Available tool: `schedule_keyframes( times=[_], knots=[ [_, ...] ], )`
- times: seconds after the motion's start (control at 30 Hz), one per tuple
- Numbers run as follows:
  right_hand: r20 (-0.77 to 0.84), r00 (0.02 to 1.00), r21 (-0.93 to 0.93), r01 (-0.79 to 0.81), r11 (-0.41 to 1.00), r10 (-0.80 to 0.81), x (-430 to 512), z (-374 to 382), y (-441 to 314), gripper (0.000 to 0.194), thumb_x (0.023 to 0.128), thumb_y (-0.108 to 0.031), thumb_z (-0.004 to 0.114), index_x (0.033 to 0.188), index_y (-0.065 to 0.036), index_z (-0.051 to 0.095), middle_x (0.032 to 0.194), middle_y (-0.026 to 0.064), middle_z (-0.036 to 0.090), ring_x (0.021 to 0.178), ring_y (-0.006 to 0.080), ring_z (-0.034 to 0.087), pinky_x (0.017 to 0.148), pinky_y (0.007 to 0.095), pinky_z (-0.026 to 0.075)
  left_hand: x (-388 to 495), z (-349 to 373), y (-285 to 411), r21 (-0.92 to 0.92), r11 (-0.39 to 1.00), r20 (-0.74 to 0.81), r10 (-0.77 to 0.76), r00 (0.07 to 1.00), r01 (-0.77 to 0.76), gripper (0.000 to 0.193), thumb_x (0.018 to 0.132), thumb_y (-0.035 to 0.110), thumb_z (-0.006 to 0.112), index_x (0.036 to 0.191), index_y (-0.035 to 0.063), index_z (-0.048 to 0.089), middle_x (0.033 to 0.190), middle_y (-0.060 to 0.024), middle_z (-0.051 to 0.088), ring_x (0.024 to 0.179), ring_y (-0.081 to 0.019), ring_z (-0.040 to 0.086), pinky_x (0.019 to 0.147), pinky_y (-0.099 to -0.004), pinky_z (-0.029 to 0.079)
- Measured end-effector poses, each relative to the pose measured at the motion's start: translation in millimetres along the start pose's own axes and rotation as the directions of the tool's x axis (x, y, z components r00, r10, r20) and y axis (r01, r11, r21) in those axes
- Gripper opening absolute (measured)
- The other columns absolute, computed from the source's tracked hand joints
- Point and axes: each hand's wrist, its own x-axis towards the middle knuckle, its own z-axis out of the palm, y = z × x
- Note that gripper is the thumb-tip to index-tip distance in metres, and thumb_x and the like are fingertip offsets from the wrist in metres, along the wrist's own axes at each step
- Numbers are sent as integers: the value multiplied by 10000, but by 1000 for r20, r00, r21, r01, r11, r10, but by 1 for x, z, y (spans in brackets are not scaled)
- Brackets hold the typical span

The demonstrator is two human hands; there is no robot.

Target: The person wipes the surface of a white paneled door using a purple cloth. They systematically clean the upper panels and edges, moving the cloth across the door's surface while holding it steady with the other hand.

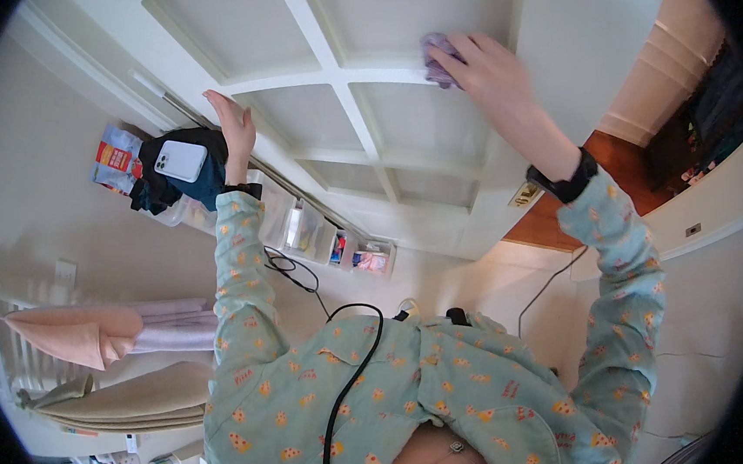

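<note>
A white panelled door [340, 77] with inset panes stands before me. My right hand [489, 69] presses a crumpled purple cloth [440, 60] against a horizontal bar between the panes, near the door's right side. Parts of the cloth are covered by my fingers. My left hand [234, 128] is raised at the door's left edge, holding nothing, its thumb apart from the fingers. Whether its palm touches the door I cannot tell. Lower on the right edge sits a brass-coloured handle plate [524, 195].
Clear plastic drawers [286, 222] line the wall at left; dark clothes [175, 143], a white phone [180, 160] and a printed bag [117, 157] lie on top. A black cable [351, 390] hangs over my front. Towels [129, 395] hang on a rack. Wooden flooring [616, 180] shows past the door.
</note>
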Motion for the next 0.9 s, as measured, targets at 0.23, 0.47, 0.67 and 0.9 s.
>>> schedule_keyframes(
  times=[0.23,0.47,0.67,0.9],
  knots=[
    [-59,997,208,-33,978,46,50,57,-54,367,692,-68,596,1056,-105,594,992,38,517,886,199,529,739,295,501,1,-2,2,-23,1000,4,6,1000,-6,875,762,-42,583,1413,-53,-2,1470,-291,-3,1383,-385,-19,1124,-385,42],
    [-71,975,79,-206,975,211,-5,23,-29,405,683,-61,615,1083,-121,611,997,56,544,894,227,543,719,314,503,-1,-3,-3,-24,1000,21,6,1000,-5,879,766,-23,598,1413,-55,3,1474,-285,0,1384,-378,-21,1124,-381,43],
    [-257,948,165,-149,975,188,-42,15,-31,505,653,-68,630,1149,-160,617,1023,100,548,826,247,564,727,320,508,0,2,-4,-20,1000,4,20,1000,-20,896,753,-59,571,1409,-55,-38,1467,-298,-34,1378,-395,-45,1122,-392,15],
    [-351,933,107,-41,993,76,6,105,-99,555,640,-103,630,1191,-134,578,1006,69,524,828,214,543,732,311,510,2,-3,3,-32,999,29,-8,1000,9,908,740,-79,569,1405,-59,-49,1458,-314,-44,1371,-416,-47,1121,-400,27]
  ],
)
